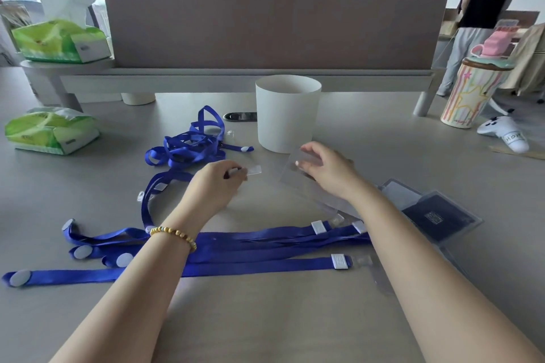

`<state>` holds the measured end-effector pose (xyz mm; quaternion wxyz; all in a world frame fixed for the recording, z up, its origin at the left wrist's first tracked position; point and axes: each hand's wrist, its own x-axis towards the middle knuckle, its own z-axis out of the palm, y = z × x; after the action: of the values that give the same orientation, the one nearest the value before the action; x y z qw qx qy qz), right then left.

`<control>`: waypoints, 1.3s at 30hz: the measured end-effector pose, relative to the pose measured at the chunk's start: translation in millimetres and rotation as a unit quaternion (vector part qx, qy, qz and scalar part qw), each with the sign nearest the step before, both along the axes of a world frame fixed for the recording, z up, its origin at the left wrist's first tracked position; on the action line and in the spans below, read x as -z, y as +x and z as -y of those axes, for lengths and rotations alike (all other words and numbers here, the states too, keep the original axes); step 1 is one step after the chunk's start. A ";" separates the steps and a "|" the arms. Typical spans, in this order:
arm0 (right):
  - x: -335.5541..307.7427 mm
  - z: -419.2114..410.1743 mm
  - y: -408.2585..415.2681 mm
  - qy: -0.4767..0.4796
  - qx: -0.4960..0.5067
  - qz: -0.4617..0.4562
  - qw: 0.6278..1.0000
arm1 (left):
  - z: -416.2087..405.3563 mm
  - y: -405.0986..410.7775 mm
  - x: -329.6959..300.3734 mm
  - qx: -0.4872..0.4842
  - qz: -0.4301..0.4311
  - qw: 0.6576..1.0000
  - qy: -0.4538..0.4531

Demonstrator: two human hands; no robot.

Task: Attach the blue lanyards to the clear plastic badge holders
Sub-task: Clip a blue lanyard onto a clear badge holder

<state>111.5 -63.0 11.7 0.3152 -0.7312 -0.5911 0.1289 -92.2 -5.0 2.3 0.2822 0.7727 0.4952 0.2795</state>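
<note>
Pinching lanyard clip [253,170] in left hand [213,183], right hand [327,169] gripping badge holder [290,171]

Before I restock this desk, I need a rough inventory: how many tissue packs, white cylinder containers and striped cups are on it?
Green tissue packs: 2, one on the raised shelf and one on the desk
White cylinder container: 1
Striped cup: 1
Total: 4
</note>
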 end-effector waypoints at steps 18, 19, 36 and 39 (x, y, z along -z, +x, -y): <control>-4.3 13.1 -9.5 0.068 -0.047 0.100 0.992 | 11.1 14.0 -3.5 0.021 -0.031 0.999 -0.031; -4.8 13.1 -10.1 0.067 -0.047 0.108 0.991 | 11.1 14.5 -2.9 0.022 -0.030 0.999 -0.029; -3.9 14.4 -4.9 0.054 -0.036 0.121 0.991 | 14.6 9.3 -4.7 0.085 0.010 0.995 -0.041; -3.6 14.1 -4.9 0.057 -0.034 0.125 0.990 | 16.3 10.0 -4.4 0.088 0.037 0.993 -0.065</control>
<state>106.5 -77.1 15.3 0.2749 -0.7019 -0.6569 0.0131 -82.2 -21.2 6.7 0.3735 0.7825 0.4313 0.2492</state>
